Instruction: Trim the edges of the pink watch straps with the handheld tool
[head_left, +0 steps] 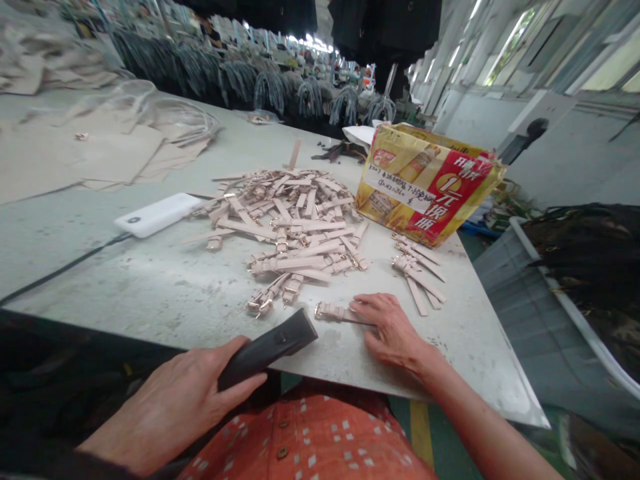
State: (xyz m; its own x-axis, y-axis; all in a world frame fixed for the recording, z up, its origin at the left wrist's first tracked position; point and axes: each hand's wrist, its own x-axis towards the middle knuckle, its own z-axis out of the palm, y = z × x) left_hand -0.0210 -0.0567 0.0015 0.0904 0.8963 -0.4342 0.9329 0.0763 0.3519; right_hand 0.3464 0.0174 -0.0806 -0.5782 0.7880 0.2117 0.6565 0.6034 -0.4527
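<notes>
My left hand [175, 400] is wrapped round a black handled tool [270, 347] near the table's front edge, its tip pointing up and right. My right hand [390, 330] lies flat on the table, fingers pressing down on one pale pink watch strap [336, 312] with a gold buckle. The tool's tip ends just left of that buckle. A large heap of the same pink straps [290, 223] lies behind. A smaller group of straps [417, 273] lies to the right of the heap.
A red and yellow carton [430, 183] stands at the back right. A white power bank [155, 215] with a dark cable lies left of the heap. Cardboard sheets [100, 153] cover the far left. A grey bin [540, 307] with dark contents stands beyond the table's right edge.
</notes>
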